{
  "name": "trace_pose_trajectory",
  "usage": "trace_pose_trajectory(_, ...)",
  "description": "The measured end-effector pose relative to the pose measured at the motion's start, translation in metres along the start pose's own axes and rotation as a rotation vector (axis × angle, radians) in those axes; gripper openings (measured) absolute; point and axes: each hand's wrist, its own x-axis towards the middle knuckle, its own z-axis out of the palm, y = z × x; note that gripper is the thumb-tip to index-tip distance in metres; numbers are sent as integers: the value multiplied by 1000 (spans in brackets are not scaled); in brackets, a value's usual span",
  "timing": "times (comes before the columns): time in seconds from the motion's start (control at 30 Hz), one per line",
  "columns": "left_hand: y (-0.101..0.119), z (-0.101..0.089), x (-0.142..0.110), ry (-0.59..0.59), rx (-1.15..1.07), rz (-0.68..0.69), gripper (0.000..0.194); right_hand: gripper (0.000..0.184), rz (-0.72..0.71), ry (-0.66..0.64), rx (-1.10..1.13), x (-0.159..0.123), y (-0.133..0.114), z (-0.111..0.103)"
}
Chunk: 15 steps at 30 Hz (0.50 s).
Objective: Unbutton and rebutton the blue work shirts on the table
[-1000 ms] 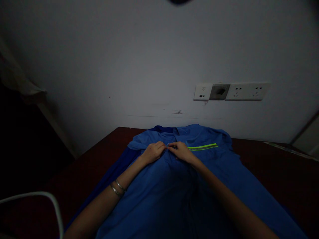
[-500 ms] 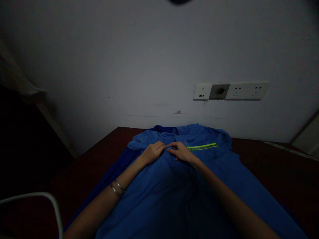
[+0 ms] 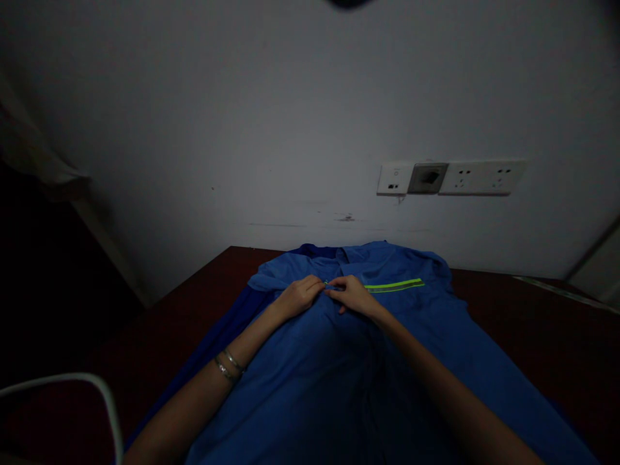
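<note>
1. Light-blue garment is spread over the desk, its upper edge close to the wall, its lower part running towards the camera into shadow.
2. Its front is worked on by both hands, whose fingertips almost meet near the middle of the chest.
3. By the right hand, the cloth is pinched between thumb and forefinger.
4. By the left hand, the cloth is touched with bent fingers; its thumb is hidden, so whether that grip is clenched on the fabric cannot be told.
5. Between the fingertips a small pale spot is seen, too small to be identified.
6. A yellow-green and grey strip is borne by the chest, just beside the right hand.
7. Darker blue cloth is partly covered by the garment.
8. Two bracelets are worn on the left forearm.
9. Socket panels are fixed to the wall.
</note>
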Motion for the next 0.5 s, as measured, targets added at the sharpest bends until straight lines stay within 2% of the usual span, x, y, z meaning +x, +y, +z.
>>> trace_pose_trajectory(0.13, 1, -1, 1, 3, -97, -38, 26, 23, 9, 18, 7, 2, 2, 1)
trace_pose_trajectory(0.2, 0, -3, 3, 19, -159, -99, 24, 23, 16, 32, 26, 3, 4, 1)
trace_pose_trajectory(0.3, -1, -6, 8, 36, -261, -249, 21, 24, 14, 45, 50, 4, 6, 2)
trace_pose_trajectory(0.5, -4, -6, 17, -67, -600, -598, 16, 27, 31, 62, 67, 4, 8, 4)
